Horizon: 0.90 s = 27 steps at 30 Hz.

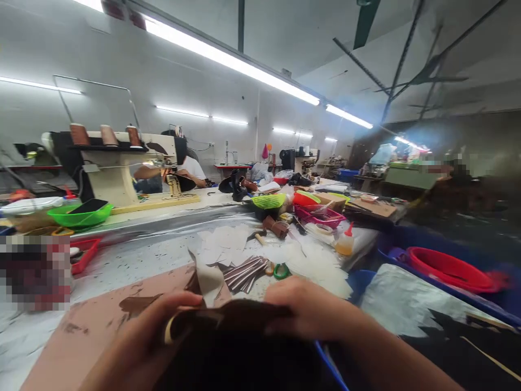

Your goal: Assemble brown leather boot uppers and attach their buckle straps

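Note:
Low in the view, both my hands grip one dark brown leather piece (240,317) with a pale inner edge. My left hand (142,336) curls round its left end, fingers closed over the edge. My right hand (303,307) pinches its right end, fingers folded down. Just beyond the piece lie a pale cut-out (209,279), a fan of brown leather strips (244,271) and green-handled scissors (280,270) on the worktable (134,260). A brown board (93,320) lies under my left hand.
A glue bottle (345,241), pink tray (321,216) and green baskets (81,214) stand further back. A sewing machine (118,168) with thread spools is at the left, a person seated behind it. Red basins (448,269) sit at the right.

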{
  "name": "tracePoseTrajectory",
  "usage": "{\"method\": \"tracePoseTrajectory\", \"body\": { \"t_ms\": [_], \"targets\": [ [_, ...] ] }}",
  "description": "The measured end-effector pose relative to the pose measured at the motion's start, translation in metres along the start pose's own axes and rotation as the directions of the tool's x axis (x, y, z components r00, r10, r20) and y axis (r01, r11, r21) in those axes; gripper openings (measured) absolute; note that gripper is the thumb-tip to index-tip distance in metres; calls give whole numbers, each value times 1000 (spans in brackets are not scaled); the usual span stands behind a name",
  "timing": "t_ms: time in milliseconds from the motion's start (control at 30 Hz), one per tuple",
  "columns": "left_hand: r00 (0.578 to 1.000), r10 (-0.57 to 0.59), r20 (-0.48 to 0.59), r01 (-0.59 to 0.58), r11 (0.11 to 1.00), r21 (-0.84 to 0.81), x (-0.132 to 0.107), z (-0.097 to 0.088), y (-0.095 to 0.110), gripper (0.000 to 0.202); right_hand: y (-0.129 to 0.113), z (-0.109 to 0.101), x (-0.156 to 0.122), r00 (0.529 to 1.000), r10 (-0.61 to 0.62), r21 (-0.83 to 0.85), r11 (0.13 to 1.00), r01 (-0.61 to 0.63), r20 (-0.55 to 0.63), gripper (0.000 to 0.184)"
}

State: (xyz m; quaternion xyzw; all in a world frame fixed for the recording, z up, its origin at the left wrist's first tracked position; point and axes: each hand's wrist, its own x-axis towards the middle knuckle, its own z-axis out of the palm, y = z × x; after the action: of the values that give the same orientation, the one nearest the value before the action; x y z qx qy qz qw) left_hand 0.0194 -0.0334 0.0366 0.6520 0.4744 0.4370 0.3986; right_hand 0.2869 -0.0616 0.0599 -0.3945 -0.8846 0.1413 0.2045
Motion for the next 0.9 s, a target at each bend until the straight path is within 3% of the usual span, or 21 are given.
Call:
{"method": "tracePoseTrajectory", "body": {
  "t_ms": [133, 200, 267, 333, 400, 467, 567, 633, 667, 733, 800, 867, 900],
  "targets": [
    [995, -93, 28, 96, 988, -119, -2, -7, 7, 33, 17, 10, 8, 985, 167, -55, 984, -169, -53, 5],
    [986, -167, -5, 162, 962, -218, -4, -5, 3, 32, 19, 13, 10, 975, 199, -75, 976, -207, -100, 17],
    [976, -210, -63, 183, 938, -294, -4, 1, -1, 33, 15, 9, 8, 979, 160, -24, 986, -164, -129, 34],
    [972, -220, -85, 178, 921, -347, -1, 7, -2, 34, 7, -3, 1, 997, 55, 67, 996, -52, -56, 37],
    [973, -231, -6, 212, 904, -371, 6, 14, -1, 37, -4, -22, -6, 992, -61, 157, 987, 44, 106, 31],
    [959, -246, 141, 281, 880, -383, 16, 22, 2, 40, -13, -42, -12, 956, -132, 215, 974, 75, 263, 34],
    [920, -191, 343, 335, 836, -434, 28, 36, 7, 43, -23, -63, -14, 938, -102, 119, 991, 66, 330, 41],
    [909, -111, 401, 316, 812, -490, 31, 48, 12, 38, -26, -65, -10, 966, 34, -149, 989, 5, 255, 33],
    [916, -74, 393, 286, 809, -513, 31, 54, 15, 35, -28, -63, -7, 976, 119, -326, 944, -54, 181, 25],
    [954, -9, 300, 172, 834, -524, 28, 67, 21, 32, -30, -51, 0, 973, 229, -614, 770, -173, 12, 13],
    [984, 34, 173, 52, 880, -472, 26, 79, 23, 36, -31, -33, 8, 974, 200, -713, 668, -212, -102, 13],
    [998, -2, 58, 27, 903, -429, 24, 87, 22, 42, -30, -11, 16, 976, 43, -656, 735, -175, -212, 22],
    [998, -54, 12, 53, 895, -443, 24, 88, 20, 43, -28, 1, 18, 952, -59, -593, 793, -138, -301, 29]
  ]
}}
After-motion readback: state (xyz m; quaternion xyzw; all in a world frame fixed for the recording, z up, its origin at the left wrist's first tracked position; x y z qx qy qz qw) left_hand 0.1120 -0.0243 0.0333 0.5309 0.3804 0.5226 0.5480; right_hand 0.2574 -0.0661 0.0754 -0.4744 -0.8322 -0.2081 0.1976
